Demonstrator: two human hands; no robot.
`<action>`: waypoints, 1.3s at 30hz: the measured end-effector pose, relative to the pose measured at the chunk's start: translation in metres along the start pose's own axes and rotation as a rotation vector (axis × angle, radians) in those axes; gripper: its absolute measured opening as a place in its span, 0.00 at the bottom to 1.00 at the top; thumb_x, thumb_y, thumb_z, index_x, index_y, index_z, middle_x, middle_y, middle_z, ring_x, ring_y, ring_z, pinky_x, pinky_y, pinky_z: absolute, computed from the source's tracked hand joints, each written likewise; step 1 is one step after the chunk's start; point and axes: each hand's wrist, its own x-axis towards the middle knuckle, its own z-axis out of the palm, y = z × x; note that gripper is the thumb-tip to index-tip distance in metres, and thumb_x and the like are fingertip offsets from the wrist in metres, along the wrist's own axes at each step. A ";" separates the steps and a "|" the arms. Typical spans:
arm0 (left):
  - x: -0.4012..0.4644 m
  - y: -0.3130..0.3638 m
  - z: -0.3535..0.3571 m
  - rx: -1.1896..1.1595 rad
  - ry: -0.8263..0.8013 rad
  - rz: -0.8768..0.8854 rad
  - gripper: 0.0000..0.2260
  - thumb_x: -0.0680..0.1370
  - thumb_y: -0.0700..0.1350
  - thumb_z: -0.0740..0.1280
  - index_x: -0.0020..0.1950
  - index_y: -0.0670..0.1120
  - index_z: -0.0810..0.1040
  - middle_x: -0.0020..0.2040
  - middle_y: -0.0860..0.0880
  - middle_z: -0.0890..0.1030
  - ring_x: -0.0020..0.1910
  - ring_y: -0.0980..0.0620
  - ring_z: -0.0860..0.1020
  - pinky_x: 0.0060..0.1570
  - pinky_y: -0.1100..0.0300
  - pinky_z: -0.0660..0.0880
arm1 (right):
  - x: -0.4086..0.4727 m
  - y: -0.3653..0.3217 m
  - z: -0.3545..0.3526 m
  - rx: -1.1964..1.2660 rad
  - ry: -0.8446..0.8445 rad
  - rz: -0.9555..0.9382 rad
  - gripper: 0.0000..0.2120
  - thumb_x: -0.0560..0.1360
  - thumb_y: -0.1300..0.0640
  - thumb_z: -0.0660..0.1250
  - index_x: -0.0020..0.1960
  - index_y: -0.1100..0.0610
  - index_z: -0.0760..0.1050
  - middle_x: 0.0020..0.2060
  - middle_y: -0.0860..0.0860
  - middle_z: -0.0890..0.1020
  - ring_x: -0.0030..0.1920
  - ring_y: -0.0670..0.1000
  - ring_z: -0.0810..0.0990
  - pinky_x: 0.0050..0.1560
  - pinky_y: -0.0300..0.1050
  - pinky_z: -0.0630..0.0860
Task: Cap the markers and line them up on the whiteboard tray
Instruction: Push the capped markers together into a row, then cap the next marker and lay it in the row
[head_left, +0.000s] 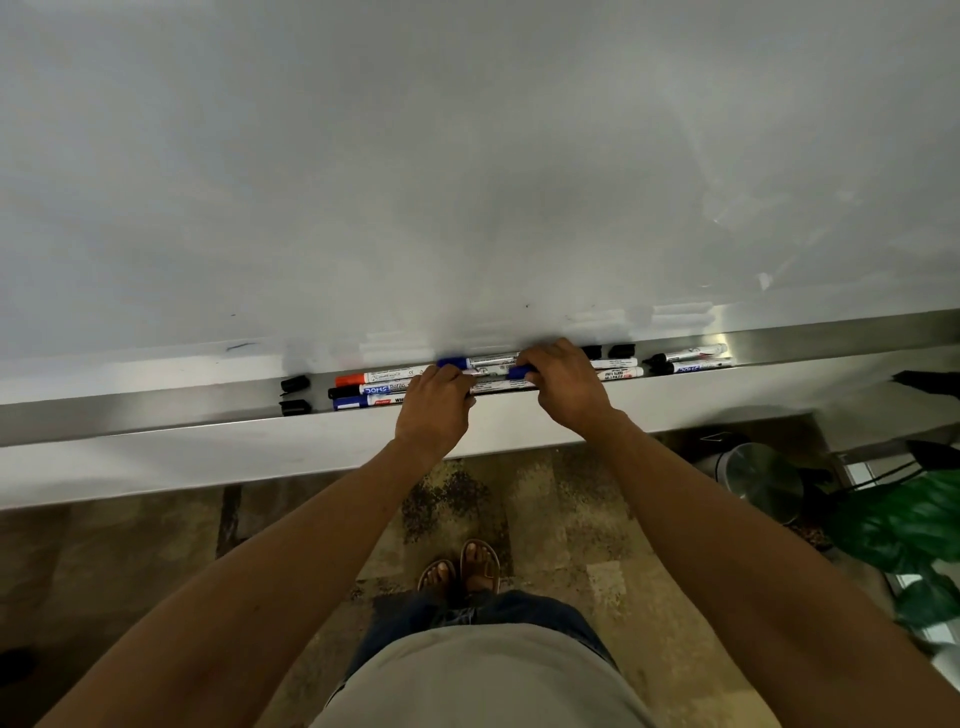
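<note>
Fingers (457, 375) of both hands curl around markers (496, 371) bunched mid-tray (208, 405); loose black caps (295, 383) lie left.

Both arms outstretched, left grip (435, 402) and right grip (563, 382) curled

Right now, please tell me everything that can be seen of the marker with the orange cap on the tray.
The orange-capped marker has a white barrel with small dark print, too small to read. It looks like plastic. Its cap is on and points left. It lies flat along the back of the metal tray, left of both hands, above a black-capped and a blue-capped marker. Its right end runs toward the left hand; whether they touch is unclear.
</note>
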 end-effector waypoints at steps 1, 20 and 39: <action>0.000 0.000 -0.001 0.002 -0.002 0.008 0.11 0.76 0.42 0.67 0.58 0.42 0.79 0.54 0.42 0.79 0.54 0.40 0.75 0.53 0.48 0.70 | -0.002 0.000 0.000 0.011 0.039 -0.001 0.11 0.69 0.69 0.68 0.50 0.60 0.78 0.44 0.57 0.82 0.45 0.60 0.76 0.44 0.52 0.73; -0.001 0.033 -0.011 -0.566 -0.175 0.046 0.06 0.78 0.42 0.67 0.52 0.45 0.81 0.43 0.49 0.82 0.42 0.53 0.78 0.44 0.60 0.74 | -0.067 -0.028 0.007 0.394 0.220 0.226 0.10 0.76 0.59 0.68 0.57 0.59 0.77 0.49 0.54 0.82 0.45 0.52 0.79 0.46 0.42 0.75; 0.019 0.064 0.013 -0.584 -0.080 -0.192 0.06 0.75 0.41 0.70 0.52 0.46 0.79 0.47 0.48 0.82 0.45 0.51 0.80 0.49 0.56 0.76 | -0.044 0.085 -0.021 -0.212 0.059 0.066 0.10 0.71 0.57 0.73 0.49 0.59 0.78 0.46 0.57 0.80 0.47 0.60 0.77 0.46 0.53 0.70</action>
